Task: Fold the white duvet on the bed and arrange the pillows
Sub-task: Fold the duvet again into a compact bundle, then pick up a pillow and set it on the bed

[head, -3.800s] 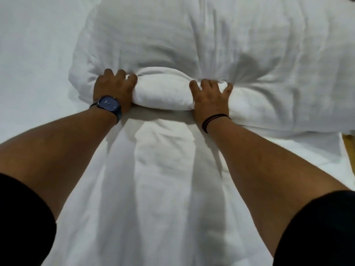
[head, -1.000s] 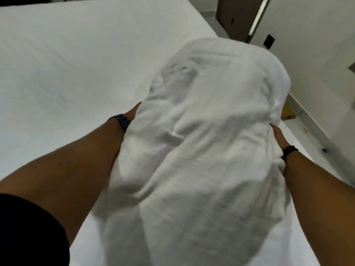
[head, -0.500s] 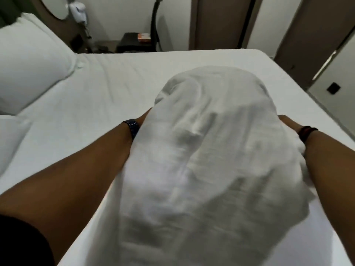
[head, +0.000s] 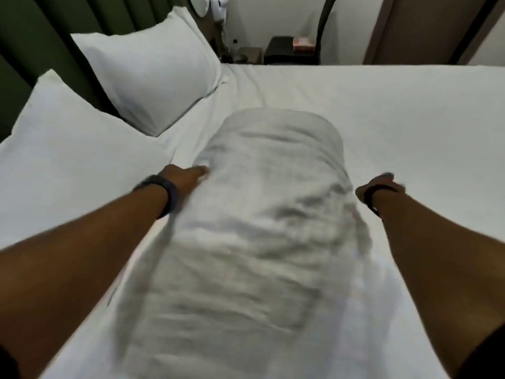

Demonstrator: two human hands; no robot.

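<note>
— Duvet (head: pixel 262 214) first: where does it lie?

— On the bed sheet (head: pixel 410 119), folded into a long, thick white bundle that runs away from the viewer down the middle of the frame. Its far end is rounded and stops short of the far edge of the mattress. The cloth is creased and motion-blurred.

— And the hands, relative to the duvet?

— One on each side of it, about halfway along. The left hand (head: pixel 185 177) touches the bundle's left flank, fingers stretched out flat with their tips at or under the fabric, not closed round it. A dark watch (head: pixel 164 191) sits on that wrist.

— The right?

— The right hand (head: pixel 382 184) is just beside the duvet's right flank, clear of the cloth by a small gap. It is blurred and bent at the wrist, so I cannot tell how its fingers are set; it holds nothing that I can see. A thin dark band (head: pixel 373 198) circles the wrist.

— Pillows?

— Two white ones, left of the duvet. The nearer pillow (head: pixel 68 160) lies flat beside the left forearm; the farther pillow (head: pixel 153 75) leans against the green headboard (head: pixel 32 31), beyond the bundle's far left corner.

— Anything behind the duvet?

— A dark bedside table (head: pixel 284 53) past the far edge of the bed.
</note>
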